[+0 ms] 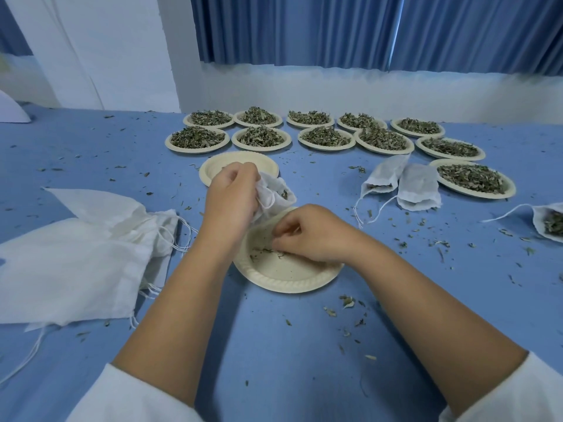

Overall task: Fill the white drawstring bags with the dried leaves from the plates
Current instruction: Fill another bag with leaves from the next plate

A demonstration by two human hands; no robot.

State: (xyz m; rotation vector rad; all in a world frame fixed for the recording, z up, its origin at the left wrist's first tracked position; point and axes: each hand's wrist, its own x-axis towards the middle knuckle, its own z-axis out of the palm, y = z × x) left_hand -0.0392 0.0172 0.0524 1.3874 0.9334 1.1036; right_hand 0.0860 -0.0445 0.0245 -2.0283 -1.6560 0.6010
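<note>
1. White drawstring bag [275, 197], centre of the frame, is gripped at its mouth by the left hand [231, 199], probably to keep it open above the plate [286, 277].
2. Right hand [307, 236] pinches the last dried leaves [268, 252] there.

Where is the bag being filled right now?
Centre of the head view: the left hand holds the bag over the far rim of the nearly empty plate, just in front of the other empty plate.
</note>
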